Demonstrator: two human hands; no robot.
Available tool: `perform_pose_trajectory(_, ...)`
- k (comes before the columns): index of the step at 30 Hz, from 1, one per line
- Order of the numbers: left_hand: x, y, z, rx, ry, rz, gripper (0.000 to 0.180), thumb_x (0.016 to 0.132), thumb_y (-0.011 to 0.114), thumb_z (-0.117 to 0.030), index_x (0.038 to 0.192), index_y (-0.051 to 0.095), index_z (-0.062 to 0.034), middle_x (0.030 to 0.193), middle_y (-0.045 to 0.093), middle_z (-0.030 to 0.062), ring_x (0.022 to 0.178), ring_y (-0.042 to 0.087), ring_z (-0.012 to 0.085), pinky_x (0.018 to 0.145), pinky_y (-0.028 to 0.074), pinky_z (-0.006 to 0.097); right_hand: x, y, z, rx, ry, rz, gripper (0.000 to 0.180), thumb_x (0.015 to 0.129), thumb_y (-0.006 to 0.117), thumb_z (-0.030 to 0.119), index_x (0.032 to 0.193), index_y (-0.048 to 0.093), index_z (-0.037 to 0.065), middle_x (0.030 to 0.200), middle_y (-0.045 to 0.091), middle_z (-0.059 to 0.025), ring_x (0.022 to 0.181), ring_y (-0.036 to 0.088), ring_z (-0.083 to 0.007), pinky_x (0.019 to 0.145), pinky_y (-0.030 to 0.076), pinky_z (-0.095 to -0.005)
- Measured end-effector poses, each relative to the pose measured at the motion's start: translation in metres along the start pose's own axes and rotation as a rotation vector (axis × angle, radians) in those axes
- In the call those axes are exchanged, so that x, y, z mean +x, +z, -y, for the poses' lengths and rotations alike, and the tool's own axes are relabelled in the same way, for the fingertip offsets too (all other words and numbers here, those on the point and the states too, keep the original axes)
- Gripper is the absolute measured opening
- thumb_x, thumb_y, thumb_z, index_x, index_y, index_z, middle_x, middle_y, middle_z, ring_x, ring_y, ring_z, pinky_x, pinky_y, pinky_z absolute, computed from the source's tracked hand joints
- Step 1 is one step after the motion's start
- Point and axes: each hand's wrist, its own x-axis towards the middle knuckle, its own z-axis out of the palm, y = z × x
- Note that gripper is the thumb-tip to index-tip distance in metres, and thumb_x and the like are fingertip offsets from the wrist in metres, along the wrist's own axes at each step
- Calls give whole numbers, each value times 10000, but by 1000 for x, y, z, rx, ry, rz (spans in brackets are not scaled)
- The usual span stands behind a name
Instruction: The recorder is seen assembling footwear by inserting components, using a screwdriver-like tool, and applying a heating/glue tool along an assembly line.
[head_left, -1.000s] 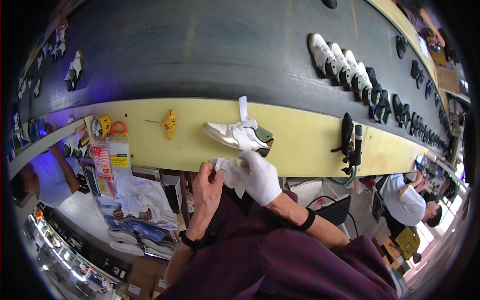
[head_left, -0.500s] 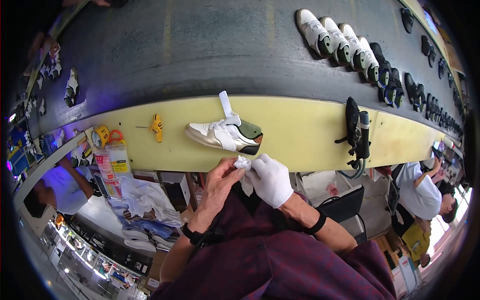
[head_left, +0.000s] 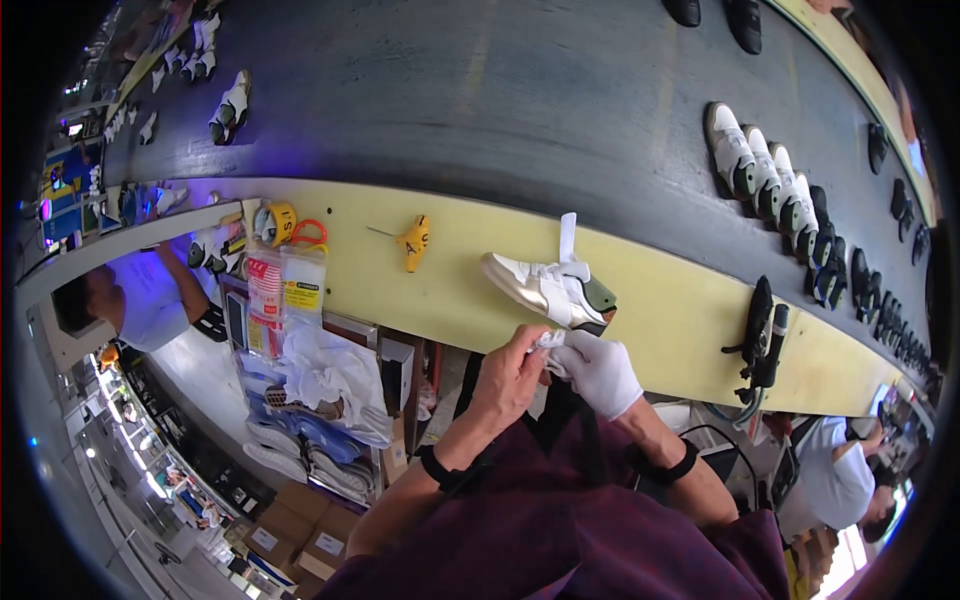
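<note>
1. the person's bare left hand [head_left: 510,380] and white-gloved right hand [head_left: 600,372] meet just below the yellow bench edge [head_left: 660,310], fingertips pressed together on a small white wad [head_left: 549,342], which looks like cloth or paper; both hands pinch it from opposite sides.
2. one white and gold shoe [head_left: 548,288] lies on its side on the bench, just above the hands and not touching them, with a white strip standing up from its opening.
3. a judgement on risk: the wad is held over the gap below the bench, so a loose pinch could drop it among the cloth pile [head_left: 330,375] and boxes underneath.
4. another risk: the shoe sits close to the bench edge, so a knock from a rising hand could tip it off.
5. counts: two hands at work, one wad, one shoe on the bench, one yellow-handled tool [head_left: 412,242] to the left.
6. one black tool [head_left: 760,335] rests on the bench to the right.
7. on the dark belt [head_left: 480,110] behind, a row of shoes [head_left: 775,185] runs off to the right; i count at least six before they blur.
8. two other people sit nearby, one at the left edge [head_left: 140,300] and one at lower right [head_left: 845,480].
</note>
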Motion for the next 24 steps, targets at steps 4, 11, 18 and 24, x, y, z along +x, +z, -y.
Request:
perform_pose_trajectory(4,-6,-18,14,294,358,-154,310,916,621,60,1213,633,-29,1052,694,152,887,720,290,755,581,383,9,6,20,696,184,257,327,1063,631,289,1094,717,-25,893,733,-30,755,696,-120,710,560,-291)
perform_pose_trajectory(11,-18,-18,3,42,312,15,457,919,710,-80,1365,624,-27,1264,668,192,1129,682,351,952,562,409,-2,7,13,691,208,9,200,1032,666,145,1123,665,-34,891,726,-63,761,698,-117,704,574,-259)
perform_pose_trajectory(18,28,5,74,279,-126,-224,521,993,698,-244,1399,497,15,1175,670,200,936,688,312,770,565,440,40,-37,-33,211,-18,-404,116,990,685,90,1023,654,-16,856,743,-146,800,735,-182,722,584,-317)
perform_pose_trajectory(24,89,34,98,-134,-179,-312,773,1004,716,-270,1494,268,126,1214,642,238,1023,683,317,813,568,415,62,-28,-58,-266,-311,-437,157,854,773,145,861,646,55,781,636,-130,731,663,-365,674,545,-433)
